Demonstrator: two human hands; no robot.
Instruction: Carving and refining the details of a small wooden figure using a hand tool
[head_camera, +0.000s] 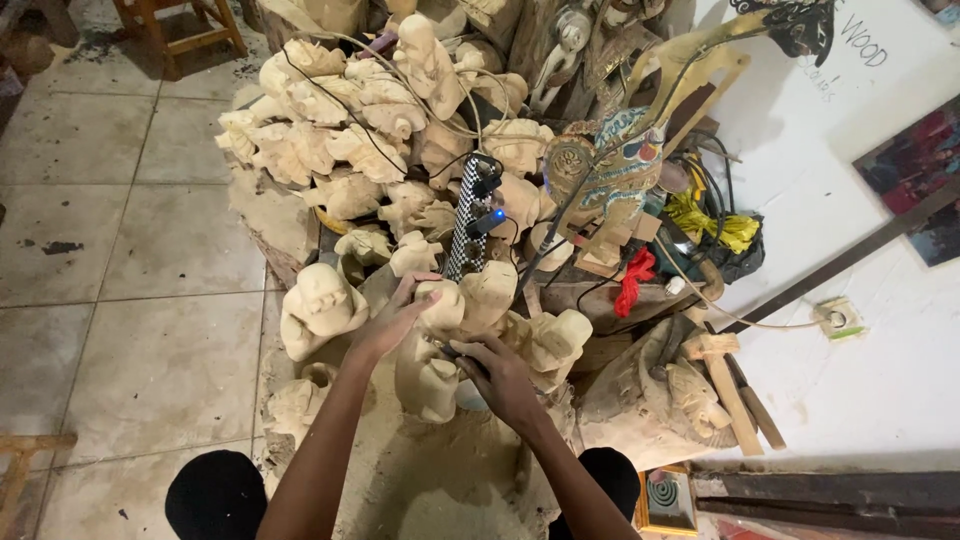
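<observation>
A pale unpainted wooden figure (428, 375) stands upright in front of me on sawdust-covered ground. My left hand (395, 318) grips its rounded head from the left. My right hand (500, 378) presses against its right side, closed around a small dark tool that is mostly hidden under the fingers. More raw carved figures crowd close behind, among them a big round-headed one (320, 305) to the left and another (555, 338) to the right.
A heap of pale carvings (350, 130) rises behind, with a checkered power strip (470, 215) and cables across it. A painted carved bird (610, 165), yellow and red cloths and wooden mallets (725, 385) lie right, by a white wall. Tiled floor (130, 260) spreads left.
</observation>
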